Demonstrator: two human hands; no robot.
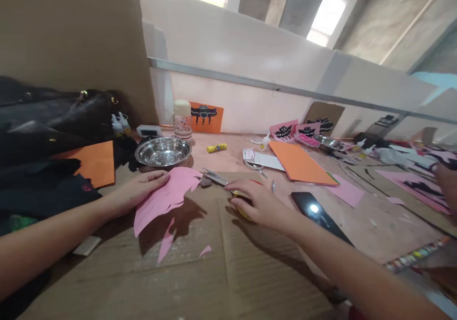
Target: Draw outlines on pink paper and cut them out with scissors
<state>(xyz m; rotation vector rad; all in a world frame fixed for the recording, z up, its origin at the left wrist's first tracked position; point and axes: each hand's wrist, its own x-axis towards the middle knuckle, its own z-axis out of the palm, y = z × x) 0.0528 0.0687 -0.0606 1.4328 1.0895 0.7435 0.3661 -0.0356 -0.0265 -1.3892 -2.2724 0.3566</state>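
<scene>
My left hand (pixel 141 189) pinches the edge of a cut sheet of pink paper (pixel 162 198) and holds it lifted off the cardboard work surface (pixel 221 272). Small pink scraps (pixel 166 244) lie under it. My right hand (pixel 255 201) rests palm down on the cardboard with its fingers curled over a small yellow object (pixel 240 197) that is mostly hidden. Its fingertips are close to a metal tool (pixel 214 177) lying just beyond them.
A steel bowl (pixel 163 151), a yellow glue stick (pixel 216 147), a small bottle (pixel 182 119) and orange paper (pixel 300 164) sit further back. A black phone (pixel 316 213) lies right of my hand. Black bags (pixel 43 139) fill the left. Another person's hand (pixel 448 182) shows far right.
</scene>
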